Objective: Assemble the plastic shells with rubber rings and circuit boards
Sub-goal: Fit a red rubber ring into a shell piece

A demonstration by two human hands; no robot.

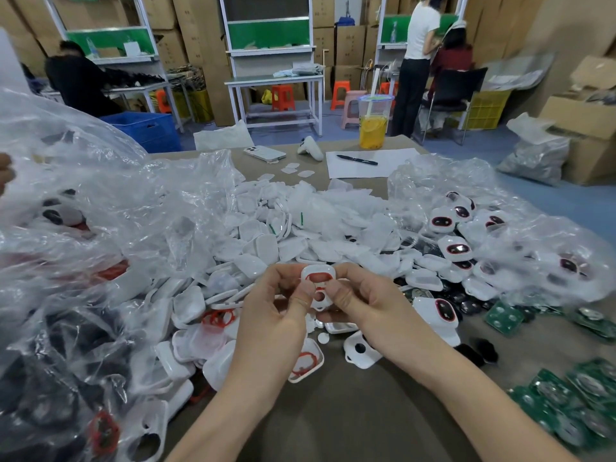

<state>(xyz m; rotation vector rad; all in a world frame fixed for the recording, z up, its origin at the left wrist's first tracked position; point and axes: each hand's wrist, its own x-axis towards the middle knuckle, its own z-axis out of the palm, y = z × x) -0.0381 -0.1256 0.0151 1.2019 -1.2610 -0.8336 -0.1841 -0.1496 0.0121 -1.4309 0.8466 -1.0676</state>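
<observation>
Left hand (pixel 278 303) and right hand (pixel 361 303) together pinching one white plastic shell (pixel 318 278) fitted with a red rubber ring, above the table (pixel 333 421); shell heap (pixel 266 241) behind; green circuit boards (pixel 566 405) at right

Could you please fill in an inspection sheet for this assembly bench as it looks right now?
Surface: brown table, mostly covered.
Job's things: white shell with a red ring held up; shell pile; green circuit boards at right.
Clutter: plastic bags, phone, pen, drink jug.
Grippers: left hand and right hand both pinch the shell.
Cables: nothing seen.
Surroundings: workbenches, stacked cartons, other people.
</observation>
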